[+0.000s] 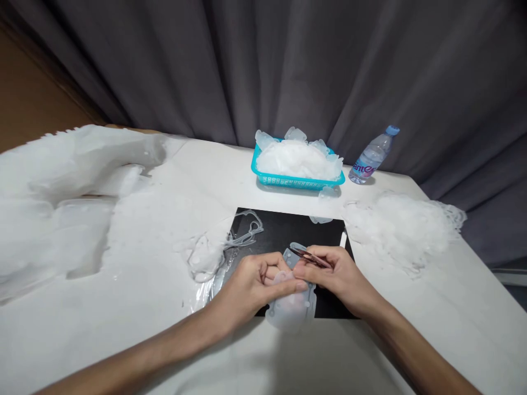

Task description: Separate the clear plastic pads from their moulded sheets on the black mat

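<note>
My left hand [269, 280] is closed on a thin translucent plastic piece [291, 308] with small holes and notched edges, its thumb lying across the front. My right hand [329, 271] grips dark reddish tweezers [310, 257], their points facing left. Its fingertips meet the upper part of the piece beside my left fingers. More translucent sheet shows behind and above the fingers; where one layer ends is hard to make out. Both hands are over a black mat [284, 227] near the table's front edge.
A blue basket [298, 181] heaped with translucent pieces stands at the back, beside a water bottle [373, 156]. Stringy scraps [407, 227] pile up on the right. Thin trimmed strips [249, 233] lie at the mat's left. Large stacked translucent sheets [82, 164] cover the far left.
</note>
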Available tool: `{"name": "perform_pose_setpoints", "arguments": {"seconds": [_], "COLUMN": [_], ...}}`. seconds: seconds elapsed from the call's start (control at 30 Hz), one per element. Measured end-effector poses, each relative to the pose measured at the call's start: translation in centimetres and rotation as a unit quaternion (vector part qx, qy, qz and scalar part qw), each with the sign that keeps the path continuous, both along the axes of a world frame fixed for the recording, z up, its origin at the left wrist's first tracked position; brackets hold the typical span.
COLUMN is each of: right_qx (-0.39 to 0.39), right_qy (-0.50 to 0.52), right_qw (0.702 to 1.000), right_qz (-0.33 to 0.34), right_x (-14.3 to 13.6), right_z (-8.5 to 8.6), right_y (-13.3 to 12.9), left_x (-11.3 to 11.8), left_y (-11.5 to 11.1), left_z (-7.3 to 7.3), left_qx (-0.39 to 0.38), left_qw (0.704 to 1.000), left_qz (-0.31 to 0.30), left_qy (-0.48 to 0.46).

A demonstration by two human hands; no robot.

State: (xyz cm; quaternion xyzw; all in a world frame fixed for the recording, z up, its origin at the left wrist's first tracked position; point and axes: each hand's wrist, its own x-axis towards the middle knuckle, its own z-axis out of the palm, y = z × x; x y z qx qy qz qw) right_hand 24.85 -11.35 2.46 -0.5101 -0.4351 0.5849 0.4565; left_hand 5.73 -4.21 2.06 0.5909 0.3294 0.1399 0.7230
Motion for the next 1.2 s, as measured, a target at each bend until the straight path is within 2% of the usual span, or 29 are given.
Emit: {"name": "perform_pose_setpoints", "arguments": {"seconds": [0.2, 0.33, 0.4, 0.5, 0.57, 0.6, 0.67, 0.73, 0.83, 0.93, 1.07, 1.2], "right_qx": [0.026, 0.03, 0.041, 0.06, 0.041, 0.038, 0.054, 0.073, 0.059, 0.03, -0.023, -0.069], "right_qy": [-0.043, -0.135, -0.221, -0.371, -0.448, -0.461, -0.426, -0.346, -0.248, -0.151, -0.013, 0.037], "right_qw": [0.998, 0.984, 0.953, 0.861, 0.811, 0.802, 0.82, 0.865, 0.936, 0.981, 0.999, 0.997], "right_qz": [-0.048, -0.114, -0.201, -0.343, -0.374, -0.379, -0.38, -0.355, -0.243, -0.116, -0.026, -0.016], "right_x": [-1.0, 0.8, 3.4, 8.3, 11.2, 12.1, 12.7, 11.6, 7.7, 3.4, 0.3, 0.3], "right_z": [-0.5, -0.8, -1.1, -1.5, -1.7, -1.7, -1.6, -1.2, -0.3, 0.3, 0.1, -1.2], "right_y": [0.0, 0.4, 0.7, 0.7, 0.6, 0.6, 0.5, 0.6, 0.6, 0.3, -0.1, 0.2], "left_x": [0.0, 0.1, 0.2, 0.3, 0.3, 0.3, 0.3, 0.2, 0.2, 0.2, 0.2, 0.2], "left_y": [-0.2, -0.3, -0.2, -0.1, -0.1, 0.0, 0.0, 0.0, 0.0, 0.0, 0.0, -0.1], "left_z": [-0.3, 0.0, 0.2, 0.5, 0.5, 0.5, 0.4, 0.3, 0.2, 0.0, -0.1, -0.2], "left_qx": [-0.013, -0.021, -0.023, -0.02, -0.021, -0.02, -0.017, -0.014, -0.015, -0.017, -0.001, 0.004], "left_qw": [1.0, 1.0, 0.999, 0.999, 0.999, 0.999, 0.999, 0.999, 0.999, 0.999, 0.999, 0.999], "left_qz": [0.005, 0.006, 0.014, 0.026, 0.03, 0.032, 0.032, 0.032, 0.029, 0.025, 0.022, 0.018], "left_qy": [-0.014, -0.02, -0.024, -0.028, -0.028, -0.026, -0.025, -0.026, -0.03, -0.033, -0.034, -0.032]}}
